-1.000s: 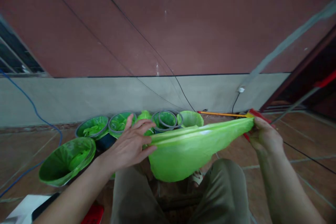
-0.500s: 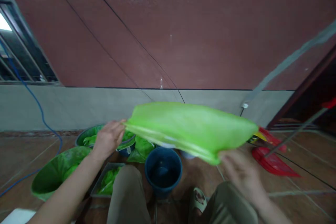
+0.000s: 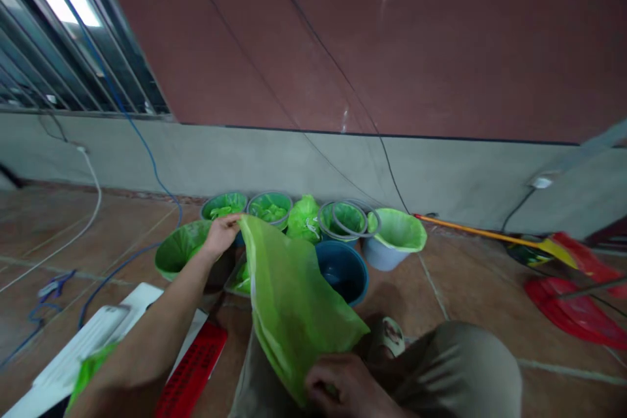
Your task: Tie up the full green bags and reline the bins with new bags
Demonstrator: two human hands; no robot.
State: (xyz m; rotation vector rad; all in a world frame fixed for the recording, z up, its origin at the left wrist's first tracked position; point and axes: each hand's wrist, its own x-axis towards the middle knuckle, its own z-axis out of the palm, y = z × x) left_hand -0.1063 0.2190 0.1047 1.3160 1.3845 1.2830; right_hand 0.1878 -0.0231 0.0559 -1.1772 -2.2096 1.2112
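Observation:
A thin light-green plastic bag (image 3: pixel 289 294) is stretched slantwise in front of my knees. My left hand (image 3: pixel 223 233) is closed, pinching its upper left corner. Down by my lap, my right hand (image 3: pixel 350 384) has its fingers curled at the bag's lower edge; it is slightly blurred. Just behind the bag stands a dark blue bucket (image 3: pixel 341 271) with no liner, partly covered by the bag. To its right is a pale bucket (image 3: pixel 394 235) with a green bag folded over its rim.
More green-lined buckets (image 3: pixel 269 207) and a stuffed green bag (image 3: pixel 304 219) line the wall. At left lie a green bin (image 3: pixel 183 248), a blue hose (image 3: pixel 147 150), white boards (image 3: pixel 83 346) and a red printed strip (image 3: pixel 193 369). A red dustpan (image 3: pixel 573 310) sits at right.
The bag has swung from stretched level to hanging slantwise, as my right hand came down and inward towards my lap. My view has turned left, showing more buckets and the boards.

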